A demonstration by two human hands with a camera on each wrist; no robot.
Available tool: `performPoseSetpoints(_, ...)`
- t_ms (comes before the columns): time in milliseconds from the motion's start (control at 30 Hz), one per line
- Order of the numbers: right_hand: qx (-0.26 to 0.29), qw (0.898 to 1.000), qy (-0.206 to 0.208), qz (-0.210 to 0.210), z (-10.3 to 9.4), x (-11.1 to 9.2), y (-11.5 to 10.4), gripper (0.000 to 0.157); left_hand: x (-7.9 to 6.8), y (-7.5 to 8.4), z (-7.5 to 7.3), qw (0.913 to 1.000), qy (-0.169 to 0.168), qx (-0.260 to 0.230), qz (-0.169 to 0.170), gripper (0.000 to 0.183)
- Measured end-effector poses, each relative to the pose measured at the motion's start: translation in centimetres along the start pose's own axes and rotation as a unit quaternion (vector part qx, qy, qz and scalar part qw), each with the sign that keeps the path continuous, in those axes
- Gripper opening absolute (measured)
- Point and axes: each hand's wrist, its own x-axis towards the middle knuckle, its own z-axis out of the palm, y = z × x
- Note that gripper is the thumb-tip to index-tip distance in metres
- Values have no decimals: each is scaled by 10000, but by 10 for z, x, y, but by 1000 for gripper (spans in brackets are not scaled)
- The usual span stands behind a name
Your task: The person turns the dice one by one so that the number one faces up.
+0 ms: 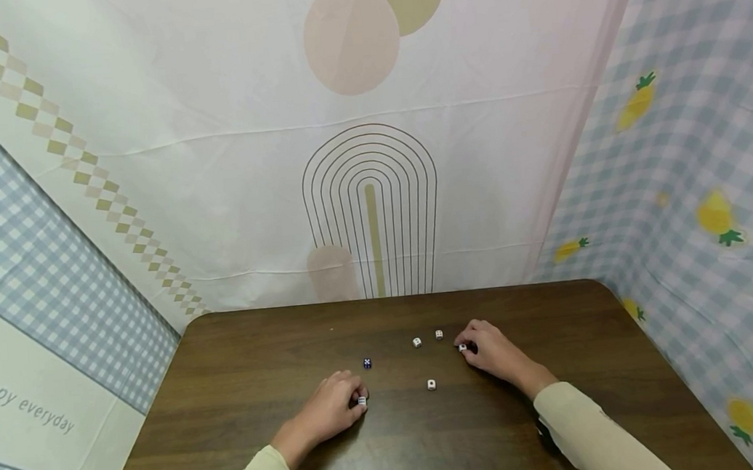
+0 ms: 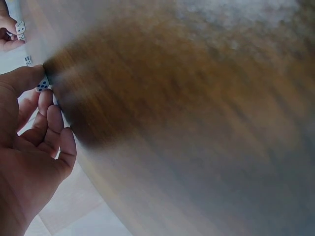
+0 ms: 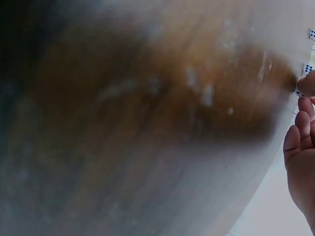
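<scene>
My left hand [image 1: 329, 407] pinches a white die [image 1: 362, 400] between thumb and fingers, low at the table's middle. The left wrist view shows dark pips on that die [image 2: 43, 85], held at the fingertips. Farther back and to the right, my right hand [image 1: 495, 352] grips another white die [image 1: 462, 347]; only a corner of this die [image 3: 298, 92] peeks past the thumb in the right wrist view. A dark blue die [image 1: 367, 363] lies just beyond my left fingers. Two white dice, one [image 1: 417, 342] left of the other [image 1: 439, 334], sit left of my right hand.
One more white die [image 1: 431, 385], a single pip on top, lies between the hands. The brown wooden table [image 1: 254, 360] has rounded back corners and meets a white patterned curtain [image 1: 236, 201]. Checked cloth [image 1: 702, 299] hangs along the right side.
</scene>
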Motion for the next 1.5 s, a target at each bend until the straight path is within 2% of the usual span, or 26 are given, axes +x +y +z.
performPoseSetpoints(300, 62, 9999, -111, 57, -1, -2, 0, 18, 0, -1, 0, 10000, -20, 3, -3, 13)
performPoseSetpoints(633, 206, 9997, -45, 108, 1, -1, 4, 20, 0, 1, 0, 10000, -6, 7, -25, 14)
performPoseSetpoints(1500, 202, 9997, -90, 69, -1, 3, 3, 13, -1, 4, -3, 10000, -55, 15, -78, 15)
